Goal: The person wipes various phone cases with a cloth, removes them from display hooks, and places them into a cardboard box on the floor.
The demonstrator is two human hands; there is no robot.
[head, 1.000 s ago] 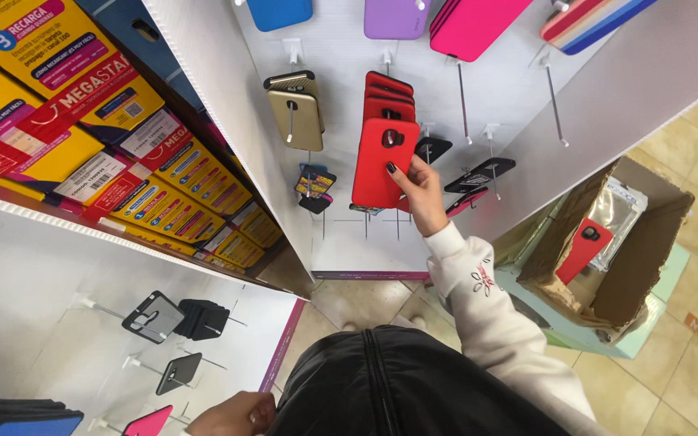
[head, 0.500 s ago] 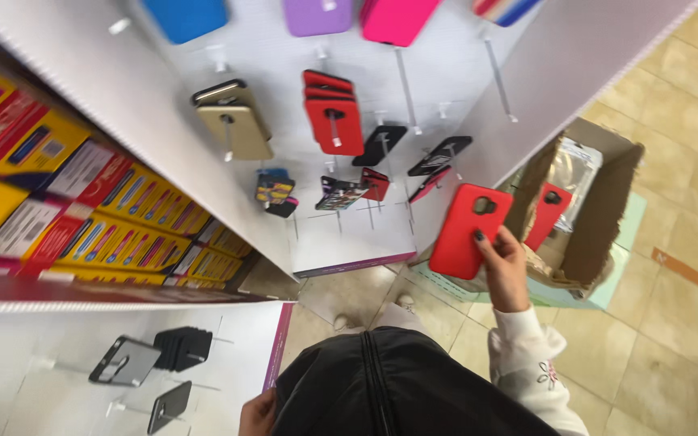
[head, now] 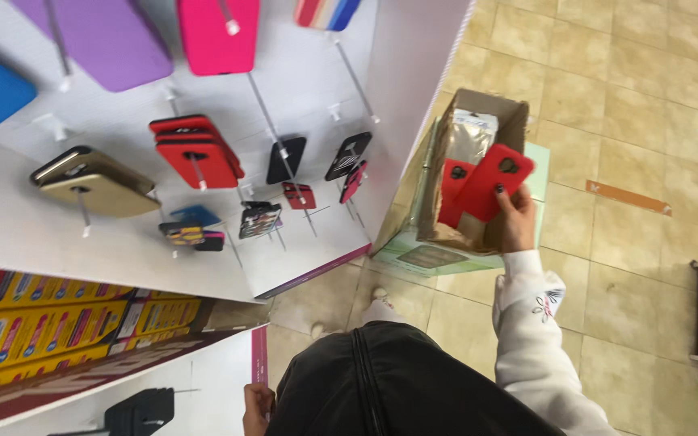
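From the head camera, the right hand [head: 515, 216] pinches a red phone case [head: 494, 182] and holds it over the open top of a cardboard box [head: 478, 109], near the box's right edge. The box stands on the tiled floor [head: 632, 105], just beside the white display board's [head: 414, 73] right edge. Bare floor lies open to the right. The left hand [head: 258, 405] is low by the board's bottom edge; I cannot tell its grip.

Open tiled floor [head: 632, 113] lies right of the cardboard box [head: 478, 105]. On its left the white display panel [head: 414, 89] stands close. Metal hooks [head: 268, 113] and hanging cases [head: 195, 149] obstruct the panel face.
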